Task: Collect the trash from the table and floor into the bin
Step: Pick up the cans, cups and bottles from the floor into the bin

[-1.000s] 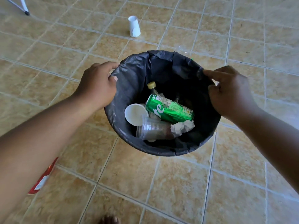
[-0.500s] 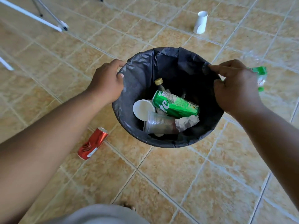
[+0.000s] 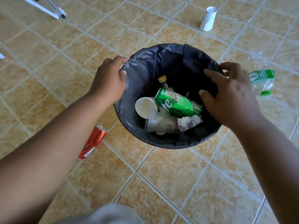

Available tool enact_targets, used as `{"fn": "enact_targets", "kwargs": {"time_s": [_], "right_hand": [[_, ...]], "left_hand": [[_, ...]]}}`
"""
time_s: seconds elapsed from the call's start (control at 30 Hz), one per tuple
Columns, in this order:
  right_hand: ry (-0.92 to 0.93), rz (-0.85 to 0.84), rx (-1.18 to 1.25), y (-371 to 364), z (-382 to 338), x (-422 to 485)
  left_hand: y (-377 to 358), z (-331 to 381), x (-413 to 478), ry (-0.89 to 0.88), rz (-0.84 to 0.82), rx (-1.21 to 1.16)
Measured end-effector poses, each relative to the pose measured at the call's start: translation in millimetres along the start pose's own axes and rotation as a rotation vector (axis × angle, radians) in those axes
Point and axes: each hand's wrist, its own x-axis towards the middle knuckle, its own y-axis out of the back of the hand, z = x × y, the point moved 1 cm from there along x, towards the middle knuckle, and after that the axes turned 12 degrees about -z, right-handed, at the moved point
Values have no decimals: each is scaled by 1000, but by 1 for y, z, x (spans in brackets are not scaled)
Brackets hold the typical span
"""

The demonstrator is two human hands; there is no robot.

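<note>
Red can (image 3: 92, 142) lies flat (top toward the bin (image 3: 134, 75)).

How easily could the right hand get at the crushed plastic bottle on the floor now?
Probably yes, easily: the crushed plastic bottle lies on the tiles just beyond the right hand, beside the bin, with nothing visible between them.

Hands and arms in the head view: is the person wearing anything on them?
No. The left hand and right hand are bare: no gloves, rings or watch visible. No sleeves on either forearm. Grey clothing shows at the bottom edge.
</note>
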Motion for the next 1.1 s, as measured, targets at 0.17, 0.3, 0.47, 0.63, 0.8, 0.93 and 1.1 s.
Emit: {"fn": "enact_targets", "kwargs": {"time_s": [0.17, 0.3, 0.47, 0.63, 0.8, 0.93, 1.1], "right_hand": [[155, -83, -31, -3, -2, 2], [191, -149, -69, -4, -1, 4], [182, -147, -111, -6, -2, 6], [185, -140, -88, -5, -2, 5], [185, -124, -63, -6, -1, 4], [181, -108, -45, -7, 2, 4], [178, -96, -36, -9, 2, 4]], "left_hand": [[1, -8, 3, -16, -26, -43], [9, -26, 5, 18, -96, -346], [-14, -107, -1, 387, -137, -520], [-68, -176, -56, 555, -643, 63], [-85, -197, -84, 586, -771, 272], [-81, -185, -78, 641, -752, 243], [-33, -150, -30, 710, -287, -41]]}}
